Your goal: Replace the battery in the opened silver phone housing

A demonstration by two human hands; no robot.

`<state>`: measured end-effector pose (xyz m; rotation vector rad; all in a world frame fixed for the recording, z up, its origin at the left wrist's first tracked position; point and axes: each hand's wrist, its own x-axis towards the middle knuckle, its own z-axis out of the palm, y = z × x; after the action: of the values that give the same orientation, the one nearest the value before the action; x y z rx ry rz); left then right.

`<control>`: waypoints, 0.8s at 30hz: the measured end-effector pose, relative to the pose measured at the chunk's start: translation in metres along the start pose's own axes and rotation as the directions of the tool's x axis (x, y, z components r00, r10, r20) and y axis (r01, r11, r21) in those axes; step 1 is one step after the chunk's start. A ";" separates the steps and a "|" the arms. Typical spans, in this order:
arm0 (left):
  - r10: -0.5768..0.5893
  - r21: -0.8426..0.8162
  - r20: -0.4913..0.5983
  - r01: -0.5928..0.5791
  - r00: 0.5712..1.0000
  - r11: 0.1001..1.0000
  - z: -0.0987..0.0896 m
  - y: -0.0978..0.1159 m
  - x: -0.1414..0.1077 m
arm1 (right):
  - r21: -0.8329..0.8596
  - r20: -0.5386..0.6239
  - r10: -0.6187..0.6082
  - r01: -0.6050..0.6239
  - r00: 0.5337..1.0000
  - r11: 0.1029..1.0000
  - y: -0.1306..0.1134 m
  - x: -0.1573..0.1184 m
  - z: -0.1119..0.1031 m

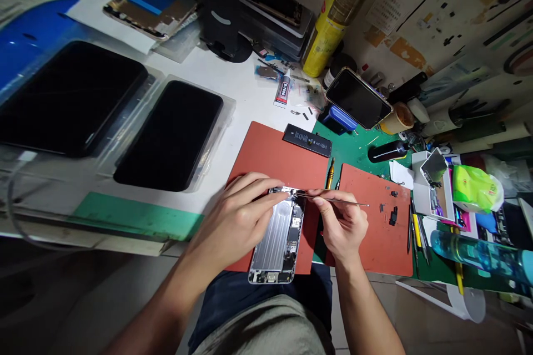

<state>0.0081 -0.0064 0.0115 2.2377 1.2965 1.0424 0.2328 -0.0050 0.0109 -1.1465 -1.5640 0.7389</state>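
An opened phone housing (277, 238) lies on a red mat (266, 150), its lower end at the mat's front edge. My left hand (244, 216) rests over the phone's upper left side, its fingertips at the top end; whether they pinch a part is too small to tell. In my right hand (341, 222) is a thin metal tool (333, 199), held between thumb and fingers, with its tip at the phone's top right corner. A black battery (307, 140) lies at the mat's back edge. Beside the mat is a gold screwdriver (330, 173).
Two dark-screened devices (70, 100) (170, 136) lie at the left. Small parts (393, 215) sit on a second red mat (375, 244). Behind are a glue tube (282, 90), a propped phone (358, 98) and a yellow can (322, 44). A blue bottle (478, 252) lies right.
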 end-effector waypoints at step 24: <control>0.011 0.177 0.116 -0.032 0.993 0.984 0.001 0.005 0.003 | -0.004 -0.014 0.023 -0.023 1.000 1.000 -0.002 -0.001 0.001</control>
<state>0.0132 -0.0062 0.0150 2.4090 1.3664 0.8196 0.2311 -0.0063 0.0124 -1.1725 -1.5436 0.7418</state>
